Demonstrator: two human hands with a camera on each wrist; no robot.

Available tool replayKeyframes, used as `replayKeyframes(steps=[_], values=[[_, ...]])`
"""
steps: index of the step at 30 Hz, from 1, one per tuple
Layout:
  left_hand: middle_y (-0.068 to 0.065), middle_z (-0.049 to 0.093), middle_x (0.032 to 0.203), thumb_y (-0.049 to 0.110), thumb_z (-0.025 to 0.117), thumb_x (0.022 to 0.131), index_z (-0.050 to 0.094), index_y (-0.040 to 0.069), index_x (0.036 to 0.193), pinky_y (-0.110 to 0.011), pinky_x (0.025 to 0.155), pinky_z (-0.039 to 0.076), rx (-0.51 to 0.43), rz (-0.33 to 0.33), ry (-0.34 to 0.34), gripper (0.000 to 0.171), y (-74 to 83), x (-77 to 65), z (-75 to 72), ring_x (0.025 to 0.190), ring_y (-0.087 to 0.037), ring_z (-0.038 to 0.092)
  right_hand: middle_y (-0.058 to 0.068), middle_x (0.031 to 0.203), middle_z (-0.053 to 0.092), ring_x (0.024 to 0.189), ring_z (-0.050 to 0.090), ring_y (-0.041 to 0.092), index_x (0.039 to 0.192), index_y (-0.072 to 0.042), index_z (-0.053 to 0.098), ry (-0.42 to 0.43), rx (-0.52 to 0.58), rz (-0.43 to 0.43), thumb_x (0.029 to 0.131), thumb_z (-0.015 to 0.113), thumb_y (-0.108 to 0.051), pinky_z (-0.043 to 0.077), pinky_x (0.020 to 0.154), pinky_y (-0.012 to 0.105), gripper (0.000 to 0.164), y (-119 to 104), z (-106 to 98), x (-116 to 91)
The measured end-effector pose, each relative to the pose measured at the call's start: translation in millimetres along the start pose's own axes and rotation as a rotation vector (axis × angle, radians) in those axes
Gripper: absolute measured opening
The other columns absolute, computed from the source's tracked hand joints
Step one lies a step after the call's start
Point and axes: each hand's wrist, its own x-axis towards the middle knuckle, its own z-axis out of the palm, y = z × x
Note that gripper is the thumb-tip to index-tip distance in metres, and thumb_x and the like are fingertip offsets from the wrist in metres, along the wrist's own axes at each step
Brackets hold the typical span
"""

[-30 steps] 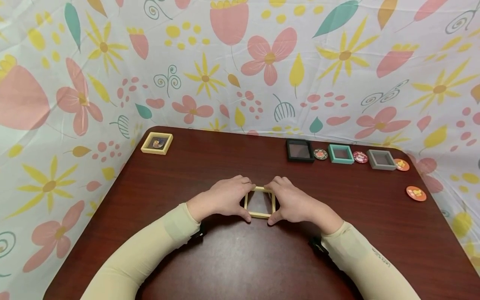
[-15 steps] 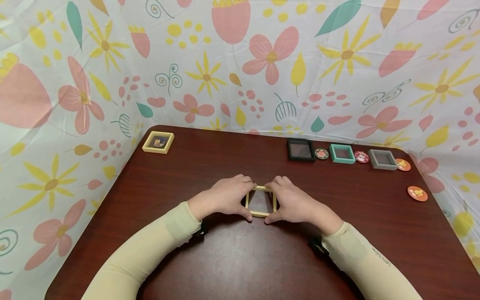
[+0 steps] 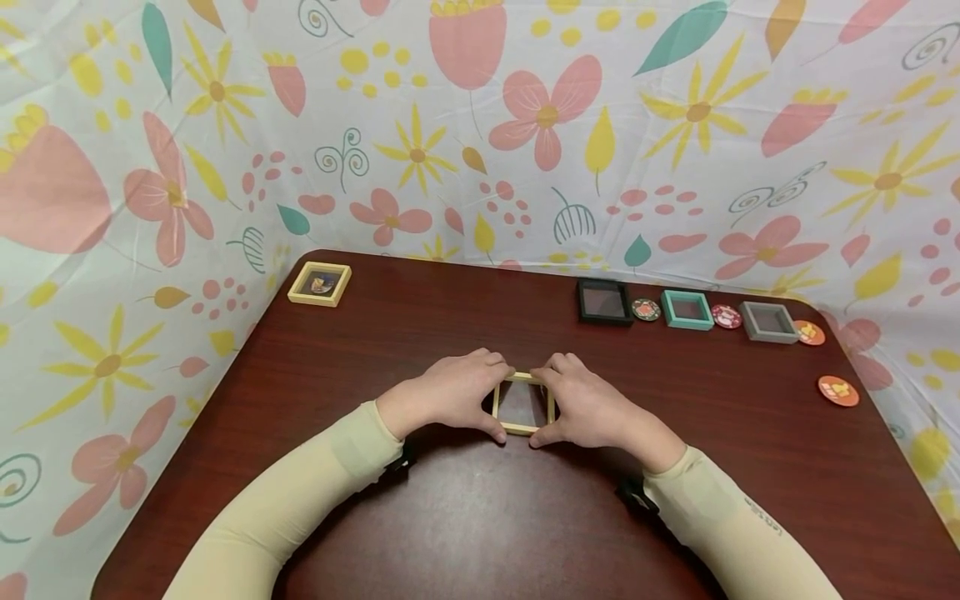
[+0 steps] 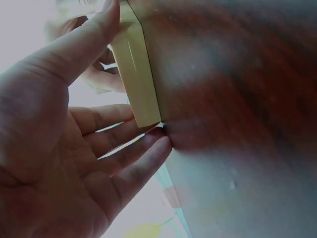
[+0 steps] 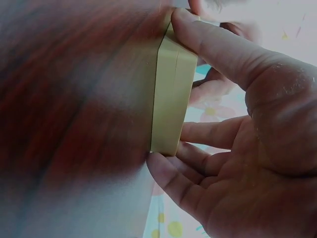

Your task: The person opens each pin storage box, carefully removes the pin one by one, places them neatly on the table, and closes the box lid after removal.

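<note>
A pale yellow square frame [image 3: 519,430] with a see-through panel lies flat on the dark red-brown table in front of the person. On its left side, the left hand [image 3: 457,390] holds it, thumb at the near corner and fingers at the far corner. The right hand [image 3: 588,404] grips the opposite side in mirror fashion. From the left wrist, the frame's side wall [image 4: 136,74] shows between thumb and fingers, its lower edge against the tabletop. The right wrist view shows the other side wall [image 5: 173,99], with the thumb over one corner and fingertips at the other.
A yellow frame [image 3: 341,292] containing a round picture stands at the back left. Along the back right are a black frame [image 3: 605,323], a teal frame [image 3: 687,324], a grey frame [image 3: 771,337] and several round discs [image 3: 838,391]. Patterned cloth [image 3: 480,117] hangs behind the table.
The right thumb has slid slightly left along the frame's near edge. Both hands otherwise keep their hold, and the head view has shifted a little.
</note>
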Motion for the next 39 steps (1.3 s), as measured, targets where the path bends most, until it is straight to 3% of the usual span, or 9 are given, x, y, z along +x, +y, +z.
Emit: replayKeyframes(steps=[5, 9, 12, 15, 20, 26, 33, 39], values=[[0.001, 0.063, 0.144, 0.072, 0.088, 0.085, 0.059, 0.012, 0.158, -0.039, 0.098, 0.057, -0.012, 0.033, -0.009, 0.099, -4.0, 0.1, -0.5, 0.133, -0.018, 0.056, 0.008, 0.123, 0.061, 0.111, 0.054, 0.025, 0.146, 0.004, 0.066, 0.006, -0.007, -0.003, 0.077, 0.103, -0.048, 0.053, 0.087, 0.04, 0.094, 1, 1, 0], [-0.001, 0.063, 0.146, 0.068, 0.09, 0.086, 0.059, 0.01, 0.159, -0.038, 0.105, 0.055, -0.087, 0.085, -0.017, 0.098, -12.1, -0.5, -4.4, 0.135, -0.019, 0.056, 0.008, 0.124, 0.06, 0.113, 0.054, 0.025, 0.146, 0.004, 0.066, 0.002, -0.007, 0.004, 0.077, 0.104, -0.048, 0.054, 0.089, 0.042, 0.094, 0, 1, -1], [-0.003, 0.063, 0.149, 0.063, 0.091, 0.088, 0.059, 0.008, 0.159, -0.038, 0.112, 0.051, -0.167, 0.11, -0.006, 0.096, -23.9, -1.0, -9.7, 0.138, -0.019, 0.058, 0.009, 0.125, 0.06, 0.115, 0.054, 0.027, 0.146, 0.005, 0.066, 0.002, -0.009, 0.004, 0.077, 0.104, -0.048, 0.054, 0.091, 0.043, 0.095, -1, 1, -1], [-0.004, 0.062, 0.153, 0.063, 0.087, 0.091, 0.057, 0.007, 0.161, -0.041, 0.115, 0.05, -0.186, 0.087, 0.054, 0.094, -43.1, -0.3, -13.9, 0.142, -0.02, 0.058, 0.01, 0.126, 0.06, 0.116, 0.054, 0.028, 0.146, 0.005, 0.065, 0.005, -0.012, -0.001, 0.077, 0.104, -0.047, 0.054, 0.092, 0.044, 0.095, -1, 1, -1], [-0.013, 0.055, 0.162, 0.061, 0.084, 0.095, 0.051, 0.006, 0.166, -0.054, 0.117, 0.049, -0.152, -0.098, 0.224, 0.095, -86.4, -4.0, -24.7, 0.151, -0.03, 0.052, 0.011, 0.126, 0.06, 0.116, 0.054, 0.028, 0.146, 0.005, 0.065, 0.006, -0.022, -0.002, 0.077, 0.104, -0.047, 0.054, 0.092, 0.044, 0.095, -2, 1, -1], [-0.021, 0.047, 0.168, 0.06, 0.081, 0.098, 0.045, 0.004, 0.169, -0.063, 0.119, 0.043, -0.176, -0.354, 0.387, 0.097, -139.4, -24.8, -41.5, 0.155, -0.041, 0.042, 0.011, 0.127, 0.06, 0.116, 0.053, 0.028, 0.147, 0.005, 0.065, 0.003, -0.027, 0.0, 0.077, 0.104, -0.047, 0.054, 0.091, 0.043, 0.095, -3, 0, -2], [-0.025, 0.041, 0.17, 0.058, 0.078, 0.101, 0.04, 0.004, 0.17, -0.069, 0.12, 0.037, -0.196, -0.519, 0.497, 0.095, -189.0, -54.1, -48.5, 0.155, -0.051, 0.036, 0.01, 0.127, 0.06, 0.117, 0.053, 0.027, 0.148, 0.005, 0.065, -0.001, -0.03, -0.001, 0.078, 0.103, -0.048, 0.053, 0.092, 0.043, 0.096, -1, 0, -3], [-0.033, 0.04, 0.164, 0.06, 0.075, 0.102, 0.036, -0.002, 0.168, -0.072, 0.116, 0.037, -0.212, -0.665, 0.543, 0.099, -216.5, -78.7, -45.0, 0.147, -0.056, 0.037, 0.01, 0.127, 0.06, 0.114, 0.052, 0.025, 0.148, 0.005, 0.064, -0.003, -0.024, -0.008, 0.078, 0.103, -0.049, 0.052, 0.09, 0.041, 0.096, 1, 1, -3]])
